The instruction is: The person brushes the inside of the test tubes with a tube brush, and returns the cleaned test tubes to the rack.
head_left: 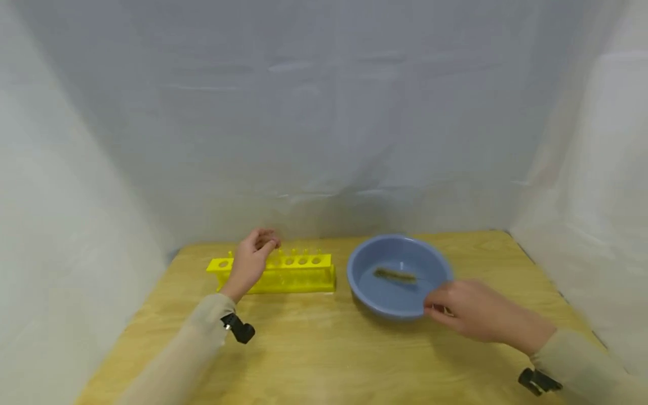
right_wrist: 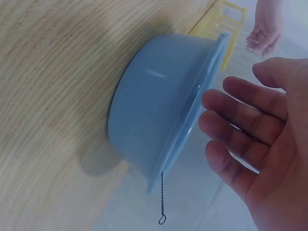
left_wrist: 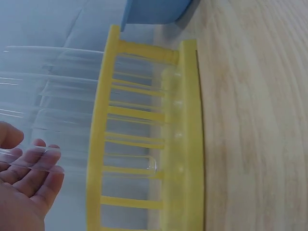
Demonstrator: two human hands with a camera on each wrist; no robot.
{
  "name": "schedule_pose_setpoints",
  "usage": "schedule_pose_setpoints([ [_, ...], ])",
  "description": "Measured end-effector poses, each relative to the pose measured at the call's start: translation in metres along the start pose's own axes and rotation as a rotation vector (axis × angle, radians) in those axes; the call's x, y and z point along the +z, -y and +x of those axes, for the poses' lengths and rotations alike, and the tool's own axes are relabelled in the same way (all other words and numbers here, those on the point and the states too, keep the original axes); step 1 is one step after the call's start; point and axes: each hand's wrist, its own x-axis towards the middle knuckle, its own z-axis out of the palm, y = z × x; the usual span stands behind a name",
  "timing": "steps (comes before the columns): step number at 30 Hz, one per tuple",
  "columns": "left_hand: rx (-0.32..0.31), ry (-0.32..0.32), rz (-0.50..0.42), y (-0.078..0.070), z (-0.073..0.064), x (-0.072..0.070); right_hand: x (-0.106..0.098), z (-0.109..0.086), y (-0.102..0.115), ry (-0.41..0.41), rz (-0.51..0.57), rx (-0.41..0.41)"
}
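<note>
One brush (head_left: 395, 275): bristles, head view; loop (right_wrist: 162, 220), right wrist.

Narrow gap between yellow rack (head_left: 298, 278) and blue basin (head_left: 387, 301).

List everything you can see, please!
Wood-grain table: one, light brown, underneath
Long plastic test-tube rack: one, yellow, on table
Slim test tubes: several, clear, in rack
Round plastic basin: one, blue, right of rack
Wire-handled bristle brush: one, brownish, in basin, handle sticking out
Creased sheeting: count unclear, grey-white, back and sides
Left hand: one, bare, by tube tops
Right hand: one, bare, by basin
Cloth sleeves: two, cream, on arms
Wrist devices: two, black, on wrists
</note>
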Motion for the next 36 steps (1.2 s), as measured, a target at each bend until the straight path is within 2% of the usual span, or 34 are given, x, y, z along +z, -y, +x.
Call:
schedule_pose_setpoints([
  [3,0.004,-0.023,0.003,-0.003,0.002,-0.006,0.003,0.004,0.0,0.001,-0.014,-0.01],
  [9,0.033,-0.073,-0.019,-0.003,0.003,-0.007,0.01,0.004,-0.001,0.014,-0.013,0.015],
  [12,0.062,-0.105,-0.03,-0.005,0.005,-0.007,0.012,0.004,-0.001,0.012,-0.003,0.025],
  [18,0.113,-0.132,-0.086,-0.013,0.01,-0.009,0.01,0.004,-0.002,0.017,0.018,0.03],
  [24,0.198,-0.213,-0.117,-0.024,0.016,-0.016,0.003,0.006,0.0,0.018,0.039,0.028],
  [31,0.251,-0.25,-0.11,-0.039,0.004,-0.024,0.003,0.007,0.001,-0.003,0.021,0.016],
  [36,0.266,-0.205,-0.045,-0.05,-0.008,-0.021,0.005,0.005,0.0,-0.022,0.006,0.017],
])
